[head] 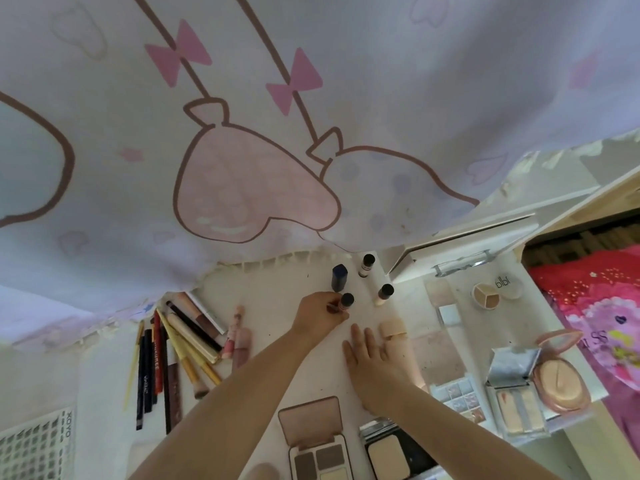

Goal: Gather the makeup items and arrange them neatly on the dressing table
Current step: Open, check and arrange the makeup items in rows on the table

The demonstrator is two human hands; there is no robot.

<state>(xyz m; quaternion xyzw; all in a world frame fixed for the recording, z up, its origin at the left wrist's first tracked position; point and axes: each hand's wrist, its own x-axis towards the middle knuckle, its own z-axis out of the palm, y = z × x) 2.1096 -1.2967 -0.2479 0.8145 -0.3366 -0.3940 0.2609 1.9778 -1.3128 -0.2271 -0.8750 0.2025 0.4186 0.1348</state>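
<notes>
While your left hand [320,311] pinches a small black-capped bottle with a pinkish body [344,302], that bottle stands on the white bench [277,289] near its far edge. Your fingers curl around its lower part. Just beyond it stands a dark blue rectangular bottle [339,277], and to its right are two more black-capped bottles: a pale one farther back [366,265] and a beige one nearer [383,295].

Your right hand [375,365] lies flat on the bench, fingers straight and slightly spread, holding nothing. Just beside its fingertips rests a peach-coloured tube [393,329].

To the left, a row of pencils and long slim brushes [166,362] lies side by side, with pink lip-gloss tubes [237,336] beside them. Close to you, an open brown eyeshadow palette [317,441] sits next to an open cream powder compact [388,457]. On the right are a round three-shade cream pot [485,295], a silver open compact [516,396] and a pink oval powder case [561,382].

A white curtain printed with pink bows and balloons [259,150] hangs over the bench's far side.
</notes>
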